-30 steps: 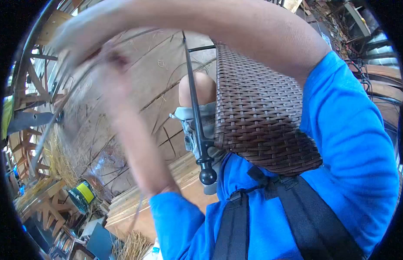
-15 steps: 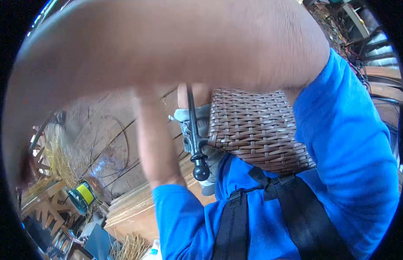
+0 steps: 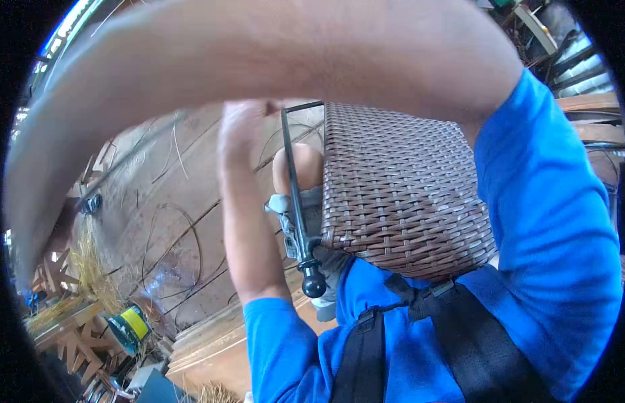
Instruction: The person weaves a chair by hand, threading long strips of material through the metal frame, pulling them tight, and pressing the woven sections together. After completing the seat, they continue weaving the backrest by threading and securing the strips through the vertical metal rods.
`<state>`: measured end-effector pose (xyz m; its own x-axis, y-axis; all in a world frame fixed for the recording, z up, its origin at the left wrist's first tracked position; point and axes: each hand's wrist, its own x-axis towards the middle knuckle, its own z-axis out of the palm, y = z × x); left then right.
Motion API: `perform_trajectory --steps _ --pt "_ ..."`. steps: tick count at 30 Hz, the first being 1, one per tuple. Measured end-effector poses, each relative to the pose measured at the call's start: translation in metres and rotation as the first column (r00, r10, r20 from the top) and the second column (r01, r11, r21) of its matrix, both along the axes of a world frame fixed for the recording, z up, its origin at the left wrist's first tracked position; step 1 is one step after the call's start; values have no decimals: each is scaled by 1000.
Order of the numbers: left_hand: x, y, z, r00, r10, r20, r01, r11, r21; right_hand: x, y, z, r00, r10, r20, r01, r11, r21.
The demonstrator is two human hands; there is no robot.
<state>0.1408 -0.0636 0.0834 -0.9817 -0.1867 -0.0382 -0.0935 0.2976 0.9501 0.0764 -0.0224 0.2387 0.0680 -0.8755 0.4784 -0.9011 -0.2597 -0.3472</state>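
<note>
A brown woven wicker panel [image 3: 399,195] on a black metal frame lies across the lap. Its frame rod [image 3: 293,181] runs down to a round black ball end [image 3: 314,285]. My left hand [image 3: 244,124] is raised beside the top of that rod, fingertips right at it; the fingers are blurred and partly covered by my right forearm. That forearm sweeps over the top of the view, with my right hand [image 3: 62,225] smeared by motion at the far left. From near it, a thin blurred grey strip [image 3: 134,153] slants up toward my left hand.
A loop of thin strand [image 3: 195,235] lies on the floor. At lower left are a straw-coloured bundle [image 3: 94,269], a green spool with a yellow label [image 3: 129,326] and wooden pieces. A wooden board edge [image 3: 215,352] is close to my left elbow.
My right forearm has moved higher, uncovering more of the wicker panel and rod. My left hand has come into view by the rod's top, and the blurred strip now shows.
</note>
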Motion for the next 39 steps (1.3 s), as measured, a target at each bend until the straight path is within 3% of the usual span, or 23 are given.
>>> perform_trajectory --steps 3,5,7,9,11,14,15,16,17,19,21,22,23,24,25,27,29,31,32,33,35,38,39 --pt "-4 2 34 977 130 -171 -110 986 121 -28 6 -30 997 -2 77 5 999 -36" --pt "20 -68 53 872 349 -344 -260 924 279 -55 20 -75 989 -119 89 104 982 157" --pt "74 -144 83 743 452 -494 -257 874 413 -81 47 -127 948 -319 2 258 769 585" --pt "125 -193 107 663 446 -601 -152 866 476 -103 80 -167 916 -380 -132 331 528 782" --pt "123 -203 86 664 498 -558 -213 841 497 -111 80 -169 897 -387 -214 410 548 729" --pt "45 -118 15 762 527 -377 -322 813 485 -76 20 -94 929 -334 -161 370 793 485" --pt "16 -63 -1 819 456 -348 -301 858 416 -56 2 -63 954 -267 -137 299 880 369" --pt "-10 -14 -12 943 284 -173 -219 922 318 -38 -7 -37 978 -183 -100 203 945 256" --pt "-20 11 -9 982 144 -119 -118 973 198 -24 -9 -20 994 -95 -47 101 985 137" --pt "-22 -1 9 953 217 -209 -164 956 245 -32 -4 -30 999 -47 24 45 996 71" --pt "0 -67 30 850 394 -349 -261 891 372 -66 14 -76 989 -139 41 129 973 191" --pt "25 -109 46 785 455 -420 -263 860 438 -83 28 -105 970 -241 13 218 899 380" --pt "56 -148 63 727 480 -491 -228 843 486 -98 48 -133 931 -356 -76 325 721 612" --pt "83 -175 76 692 475 -544 -171 839 516 -116 68 -158 901 -393 -186 387 533 752" --pt "98 -192 79 673 487 -556 -156 829 538 -128 78 -171 878 -393 -275 445 454 772" --pt "86 -199 50 706 533 -466 -213 788 578 -127 59 -153 858 -407 -315 502 527 686" --pt "24 -150 -2 801 535 -269 -290 739 608 -93 -2 -84 911 -344 -228 412 785 462" --pt "-29 -52 -34 947 298 -119 -167 774 611 -23 -13 8 978 -182 -99 202 947 250" --pt "-23 18 1 989 131 -66 -118 979 169 -28 -14 8 984 -148 -99 163 974 160" --pt "-34 36 4 994 49 -98 -39 994 98 -38 -16 3 989 -115 -96 122 990 75" --pt "-46 18 11 969 144 -200 -98 970 223 -63 -17 -10 993 -55 -108 44 994 -100" --pt "-12 -87 36 831 421 -364 -256 870 422 -83 -25 -38 987 59 -152 -112 924 -365" --pt "16 -131 49 772 477 -421 -258 840 477 -95 8 -76 995 -27 96 22 998 54"
